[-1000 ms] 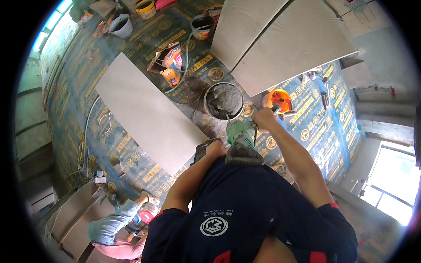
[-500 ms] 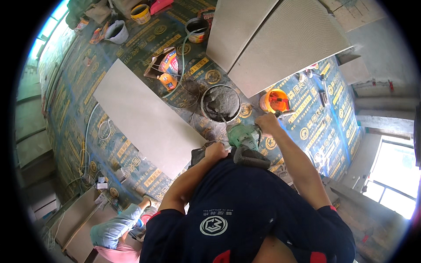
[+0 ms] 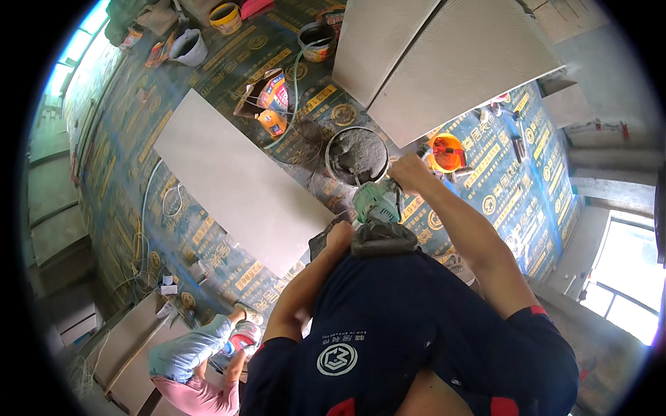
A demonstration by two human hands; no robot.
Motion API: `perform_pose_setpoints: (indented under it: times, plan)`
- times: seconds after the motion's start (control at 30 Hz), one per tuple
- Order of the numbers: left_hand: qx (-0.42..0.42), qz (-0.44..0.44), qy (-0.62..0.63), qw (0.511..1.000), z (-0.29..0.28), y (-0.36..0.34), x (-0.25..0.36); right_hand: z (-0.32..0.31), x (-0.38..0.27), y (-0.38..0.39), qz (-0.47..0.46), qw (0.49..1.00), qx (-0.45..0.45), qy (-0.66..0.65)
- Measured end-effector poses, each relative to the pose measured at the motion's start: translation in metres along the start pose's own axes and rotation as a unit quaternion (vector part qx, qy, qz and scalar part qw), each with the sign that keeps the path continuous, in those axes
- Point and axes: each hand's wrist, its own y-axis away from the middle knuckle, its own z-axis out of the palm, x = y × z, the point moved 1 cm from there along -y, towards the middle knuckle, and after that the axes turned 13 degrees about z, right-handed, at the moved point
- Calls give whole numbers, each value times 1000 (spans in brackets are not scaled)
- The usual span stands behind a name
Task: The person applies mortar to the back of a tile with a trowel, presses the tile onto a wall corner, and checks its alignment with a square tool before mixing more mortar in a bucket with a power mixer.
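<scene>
A green electric mixing drill with a dark grey rear handle is between my hands, close to my body. My right hand is closed round its grip on the far right side. On its near left side my left hand is closed too, the fingers partly hidden. The drill's shaft runs down into a round bucket of grey mortar; the paddle end is buried in the mix.
Left of the bucket lies a long pale tile. Two combed panels stand beyond it at the right. An orange bucket, an open bag and a hose are nearby. Another person bends at lower left.
The drill has swung slightly left and looks more upright, my right hand moving with it toward the bucket. The floor scene has shifted a little right. The other person's arm now reaches to a small bucket.
</scene>
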Motion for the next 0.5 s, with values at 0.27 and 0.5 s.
perform_pose_setpoints:
  times: [0.27,0.5]
  plan:
    - [-38,-2,-21,999,0,-8,-6,-1,2,1,10,1000,-25,2]
    - [-60,16,-9,998,0,-13,-10,1,4,1,10,999,25,-30]
